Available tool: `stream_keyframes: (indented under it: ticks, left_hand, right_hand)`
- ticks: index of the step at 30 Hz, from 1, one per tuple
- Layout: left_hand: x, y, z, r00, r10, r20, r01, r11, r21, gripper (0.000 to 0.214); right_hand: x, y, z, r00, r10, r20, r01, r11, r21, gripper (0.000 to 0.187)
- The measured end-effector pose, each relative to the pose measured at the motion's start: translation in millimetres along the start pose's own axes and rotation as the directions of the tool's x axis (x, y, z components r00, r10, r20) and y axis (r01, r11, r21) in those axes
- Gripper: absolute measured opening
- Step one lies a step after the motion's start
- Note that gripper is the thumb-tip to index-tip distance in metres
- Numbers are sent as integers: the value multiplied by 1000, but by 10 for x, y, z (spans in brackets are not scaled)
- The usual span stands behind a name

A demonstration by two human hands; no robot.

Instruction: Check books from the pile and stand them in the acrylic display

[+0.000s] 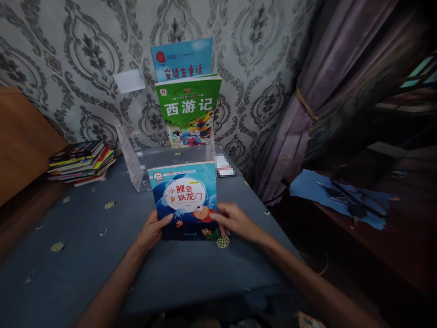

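A blue picture book point(186, 207) with a red fish on its cover stands nearly upright before me, front cover facing me. My left hand point(152, 230) grips its lower left edge, thumb on the cover and fingers behind. At the right edge, my right hand point(235, 218) holds the same book with its thumb on the front; some fingers are partly hidden. Just behind is a clear plastic display rack point(131, 161). In the rack a green book point(191, 107) leans upright, and a light blue book point(184, 59) rises behind it, its lower part covered.
A stack of books point(82, 164) lies at the left on the blue tablecloth point(102, 269), beside a brown wooden panel point(27, 141). A white card point(129, 81) tops the rack's left side. Right of the table hang a purple curtain point(290, 109) and a blue cloth point(307, 187) with tools.
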State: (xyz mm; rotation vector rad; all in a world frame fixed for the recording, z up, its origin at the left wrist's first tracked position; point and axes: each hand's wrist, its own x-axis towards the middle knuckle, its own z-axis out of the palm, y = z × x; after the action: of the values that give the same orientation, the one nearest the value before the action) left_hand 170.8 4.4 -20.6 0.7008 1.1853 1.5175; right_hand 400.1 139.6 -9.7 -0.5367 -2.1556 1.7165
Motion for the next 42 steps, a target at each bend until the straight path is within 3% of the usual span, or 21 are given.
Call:
stream_keyframes:
  ticks: [2, 7, 13, 20, 25, 29, 36, 39, 42]
  left_hand:
    - [0, 1, 23, 1000, -9, 3, 9, 1000, -1, 67]
    - [-7, 6, 81, 999, -7, -43, 7, 1000, -16, 69]
    - [-13, 143, 131, 995, 46, -90, -47, 999, -14, 67]
    - [236, 432, 227, 964, 263, -44, -257, 960, 112, 71]
    - [366, 649, 161, 921, 388, 27, -370, 853, 369, 60]
    - [480, 882, 130, 867, 494, 60, -445, 715, 539, 60]
    - [806, 1280, 100, 787, 596, 157, -528, 522, 670, 59]
    - [908, 1315, 37, 779, 603, 172, -530, 487, 694, 57]
    - [971, 1220, -55, 794, 595, 124, -479, 488, 729, 55]
  right_hand:
    - [-177, 183, 78, 996, 48, 75, -46, 999, -25, 43]
    - [-328, 314, 166, 998, 48, 26, -46, 997, -69, 45]
    - [-181, 176, 113, 999, -49, -19, 48, 997, -53, 51]
    - [165, 106, -63, 968, -189, -165, 163, 973, -161, 44]
    - [359, 39, -151, 958, -219, -187, 191, 969, -156, 44]
    - [537, -74, -252, 941, -271, -205, 239, 957, -166, 44]
    - [893, -281, -462, 918, -323, -230, 283, 940, -193, 38]
    - [955, -306, -495, 916, -329, -229, 283, 936, -211, 36]
    - [963, -231, -474, 919, -323, -225, 274, 936, -222, 36]
